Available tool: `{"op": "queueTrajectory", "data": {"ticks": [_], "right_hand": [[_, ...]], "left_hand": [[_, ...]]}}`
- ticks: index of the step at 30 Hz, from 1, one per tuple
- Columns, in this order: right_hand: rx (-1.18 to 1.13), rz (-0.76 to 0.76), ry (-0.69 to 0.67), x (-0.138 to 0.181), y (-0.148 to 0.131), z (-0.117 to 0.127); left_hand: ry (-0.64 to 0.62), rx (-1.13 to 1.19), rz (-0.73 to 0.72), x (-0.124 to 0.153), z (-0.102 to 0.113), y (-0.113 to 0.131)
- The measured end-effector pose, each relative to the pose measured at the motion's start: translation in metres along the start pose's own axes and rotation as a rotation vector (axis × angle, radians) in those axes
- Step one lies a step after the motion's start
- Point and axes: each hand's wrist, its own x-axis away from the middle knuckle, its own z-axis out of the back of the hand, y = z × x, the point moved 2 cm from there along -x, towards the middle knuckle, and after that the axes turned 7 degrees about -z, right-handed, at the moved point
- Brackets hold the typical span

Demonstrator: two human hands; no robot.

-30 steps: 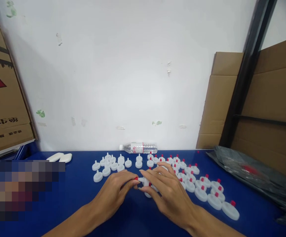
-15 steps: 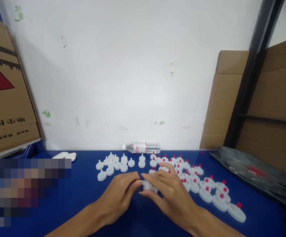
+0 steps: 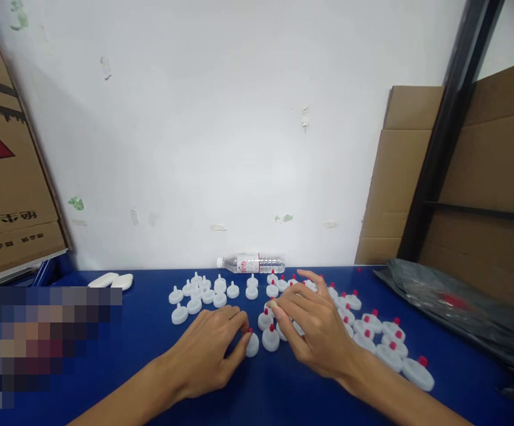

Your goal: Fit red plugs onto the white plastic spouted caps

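My left hand pinches thumb and finger at the red tip of a white nozzle cap, which stands upright on the blue table. Just right of it stands another white nozzle cap with a red tip, touched by neither hand. My right hand hovers over the group of red-tipped caps, its fingers apart and nothing visible in them; it hides several caps beneath. Further back on the left are several white nozzle caps without red tips.
A clear plastic bottle lies against the wall. Red-tipped caps spread to the right, near a dark plastic bag. Two white oval pieces lie at the back left. A cardboard box stands at the left.
The white cap formerly between both hands now stands on the table at my left fingers. My right hand has let go and moved slightly right and up, its fingers spread. The view has shifted slightly.
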Motion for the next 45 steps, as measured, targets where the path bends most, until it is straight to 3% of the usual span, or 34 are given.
{"op": "queueTrajectory", "data": {"ticks": [8, 14, 20, 25, 29, 33, 35, 38, 42, 45], "right_hand": [[-0.146, 0.189, -0.154, 0.008, -0.015, -0.008], [-0.091, 0.126, -0.262, 0.018, -0.015, -0.022], [-0.044, 0.091, -0.215, 0.016, -0.006, -0.024], [-0.065, 0.060, -0.127, 0.012, -0.006, -0.020], [-0.030, -0.051, -0.066, 0.007, -0.002, -0.014], [-0.016, -0.153, -0.010, 0.005, -0.001, -0.011], [-0.018, -0.162, -0.021, 0.006, -0.004, -0.013], [-0.044, -0.178, -0.102, 0.009, -0.010, -0.018], [-0.046, -0.174, -0.107, 0.013, -0.014, -0.023], [-0.032, -0.187, -0.097, 0.013, -0.011, -0.022]], "left_hand": [[0.141, -0.035, -0.035, -0.001, -0.003, -0.006], [0.016, -0.330, 0.041, -0.032, 0.012, -0.034], [-0.074, -0.310, -0.001, -0.084, 0.010, -0.054], [-0.077, -0.278, 0.011, -0.099, 0.001, -0.056], [0.014, -0.194, 0.022, -0.090, 0.025, -0.048], [0.159, -0.054, 0.017, -0.063, 0.048, -0.028], [0.269, 0.228, 0.012, -0.047, 0.047, -0.017], [0.377, 0.383, 0.040, -0.027, 0.033, -0.006], [0.307, 0.409, 0.053, -0.014, 0.019, -0.006], [0.293, 0.261, 0.105, -0.010, 0.026, -0.023]]}}
